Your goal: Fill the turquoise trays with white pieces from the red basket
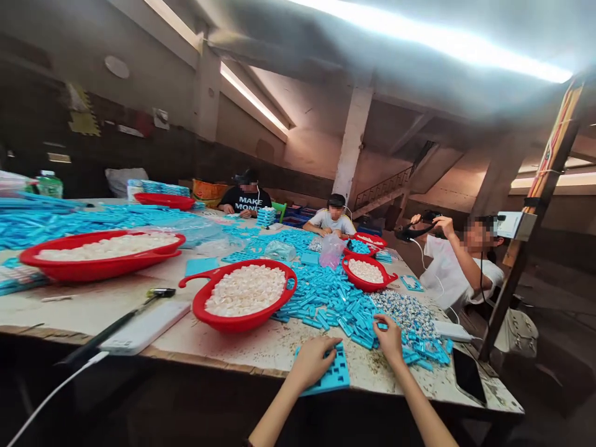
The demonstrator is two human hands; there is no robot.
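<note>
My left hand rests curled on a blue plastic grid tray at the table's near edge, fingers pressed on its top. My right hand reaches just past it into a heap of small blue plastic pieces, fingers pinched on one of them. A pile of mixed white-and-blue pieces lies right beside that hand. A red bowl of white pieces stands to the left of both hands.
More red bowls and stacked blue trays cover the long table. A white power bank with cable lies near left; a black phone near right. Three other people sit along the far and right sides.
</note>
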